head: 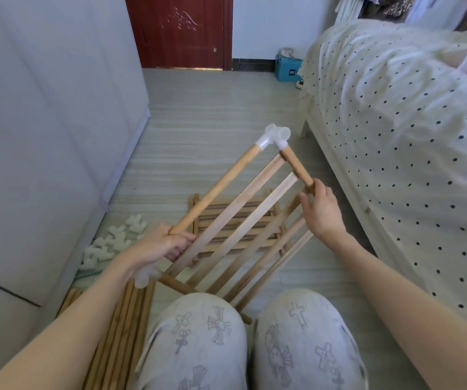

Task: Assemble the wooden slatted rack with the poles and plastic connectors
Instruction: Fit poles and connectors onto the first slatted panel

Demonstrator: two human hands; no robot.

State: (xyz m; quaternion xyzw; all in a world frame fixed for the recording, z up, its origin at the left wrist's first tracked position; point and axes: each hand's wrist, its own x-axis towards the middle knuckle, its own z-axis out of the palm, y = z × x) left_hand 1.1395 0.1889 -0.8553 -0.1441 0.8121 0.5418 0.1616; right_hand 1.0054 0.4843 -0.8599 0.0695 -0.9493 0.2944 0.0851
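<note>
Slatted panel [235, 220], tilted above the knees [198, 342], white corner connector [273, 137] at its far end. Left hand [162, 246] curled round the long pole [215, 190] at its near end; right hand [321, 209] pinching the tip of the short pole [297, 167], remaining fingers loose. Beneath the grip: second slatted panel [243, 218] flat on the floor. Left of the left hand: loose white connectors [114, 240]; under the forearm, spare poles [120, 327]. Right: bed [395, 136].
</note>
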